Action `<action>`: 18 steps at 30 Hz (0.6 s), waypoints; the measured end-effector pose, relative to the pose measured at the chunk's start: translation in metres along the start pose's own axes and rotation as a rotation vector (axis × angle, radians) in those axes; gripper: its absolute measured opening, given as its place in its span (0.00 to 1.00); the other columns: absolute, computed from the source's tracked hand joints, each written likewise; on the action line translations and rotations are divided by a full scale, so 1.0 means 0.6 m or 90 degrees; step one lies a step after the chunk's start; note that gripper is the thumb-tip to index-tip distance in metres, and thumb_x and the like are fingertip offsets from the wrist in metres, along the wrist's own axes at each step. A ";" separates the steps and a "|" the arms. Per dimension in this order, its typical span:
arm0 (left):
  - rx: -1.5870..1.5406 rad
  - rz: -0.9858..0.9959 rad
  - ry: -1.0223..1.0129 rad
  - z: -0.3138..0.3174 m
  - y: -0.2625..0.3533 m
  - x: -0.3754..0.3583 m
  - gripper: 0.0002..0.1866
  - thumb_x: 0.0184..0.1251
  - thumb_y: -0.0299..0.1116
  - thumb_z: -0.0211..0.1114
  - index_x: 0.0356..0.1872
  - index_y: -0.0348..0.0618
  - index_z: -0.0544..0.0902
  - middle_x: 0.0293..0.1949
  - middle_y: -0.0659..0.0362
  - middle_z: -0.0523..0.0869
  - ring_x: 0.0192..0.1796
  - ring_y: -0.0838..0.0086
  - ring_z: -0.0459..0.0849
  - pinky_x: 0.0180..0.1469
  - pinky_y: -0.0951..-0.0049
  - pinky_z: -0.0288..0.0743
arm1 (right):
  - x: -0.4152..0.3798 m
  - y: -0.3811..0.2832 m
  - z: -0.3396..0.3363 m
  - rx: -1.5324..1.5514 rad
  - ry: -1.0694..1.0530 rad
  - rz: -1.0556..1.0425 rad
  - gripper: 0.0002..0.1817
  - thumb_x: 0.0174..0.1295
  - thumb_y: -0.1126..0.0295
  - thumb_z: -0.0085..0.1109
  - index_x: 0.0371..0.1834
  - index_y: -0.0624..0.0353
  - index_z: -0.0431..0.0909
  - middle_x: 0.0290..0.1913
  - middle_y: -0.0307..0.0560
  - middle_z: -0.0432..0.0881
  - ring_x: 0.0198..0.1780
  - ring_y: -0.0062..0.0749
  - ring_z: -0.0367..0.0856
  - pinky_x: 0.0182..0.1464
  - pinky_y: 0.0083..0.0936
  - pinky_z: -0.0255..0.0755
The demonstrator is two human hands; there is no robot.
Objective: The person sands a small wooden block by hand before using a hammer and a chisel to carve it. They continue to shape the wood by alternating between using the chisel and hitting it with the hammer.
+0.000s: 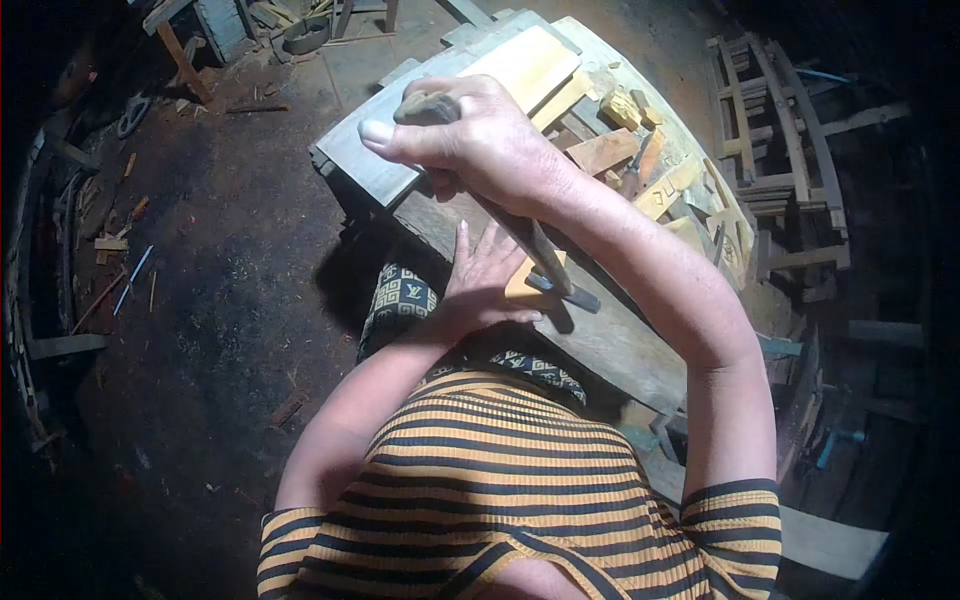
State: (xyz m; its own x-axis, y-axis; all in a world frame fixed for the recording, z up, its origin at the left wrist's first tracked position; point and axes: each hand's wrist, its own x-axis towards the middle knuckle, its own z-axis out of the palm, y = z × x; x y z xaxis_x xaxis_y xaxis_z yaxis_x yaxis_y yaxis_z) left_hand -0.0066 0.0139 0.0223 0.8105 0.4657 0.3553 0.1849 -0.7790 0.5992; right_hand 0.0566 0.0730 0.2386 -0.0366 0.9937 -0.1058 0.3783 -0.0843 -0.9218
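Observation:
My right hand [480,135] is closed around the wooden handle of a hammer [535,245], raised over the bench. The handle slants down to a dark metal head, which overlaps a small yellow wooden block [521,281] in this view. My left hand [482,280] presses on the worn plank [620,345] with fingers spread. Its thumb and index finger lie along two sides of the block, holding it against the plank. Part of the block is hidden under the hammer head and my fingers.
Wood offcuts [605,150] and a chisel-like tool [632,180] lie on the bench behind the plank. A pale board [365,150] sits at its far left. Slatted wooden frames [785,130] stand at right. Scraps and a blue-white stick [133,280] litter the dark floor.

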 end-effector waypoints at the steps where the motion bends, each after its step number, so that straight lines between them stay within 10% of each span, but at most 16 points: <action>1: -0.011 -0.004 -0.001 -0.004 0.003 0.001 0.51 0.41 0.64 0.71 0.66 0.46 0.68 0.69 0.52 0.63 0.74 0.45 0.52 0.67 0.29 0.33 | 0.006 0.001 0.000 -0.005 0.006 0.008 0.23 0.56 0.51 0.67 0.32 0.63 0.76 0.19 0.37 0.71 0.19 0.16 0.71 0.22 0.15 0.68; 18: -0.013 -0.040 -0.081 -0.003 0.007 0.007 0.53 0.47 0.67 0.65 0.72 0.49 0.57 0.72 0.52 0.57 0.76 0.47 0.43 0.68 0.31 0.28 | -0.030 -0.006 -0.016 0.044 0.033 -0.037 0.25 0.55 0.52 0.67 0.37 0.67 0.79 0.21 0.41 0.77 0.22 0.16 0.74 0.26 0.15 0.71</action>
State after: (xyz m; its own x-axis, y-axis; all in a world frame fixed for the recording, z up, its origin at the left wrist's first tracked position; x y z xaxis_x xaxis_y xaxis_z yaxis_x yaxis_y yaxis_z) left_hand -0.0036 0.0132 0.0275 0.8620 0.4548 0.2238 0.2265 -0.7406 0.6326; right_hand 0.0648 0.0563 0.2474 -0.0077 0.9994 -0.0330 0.3125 -0.0290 -0.9495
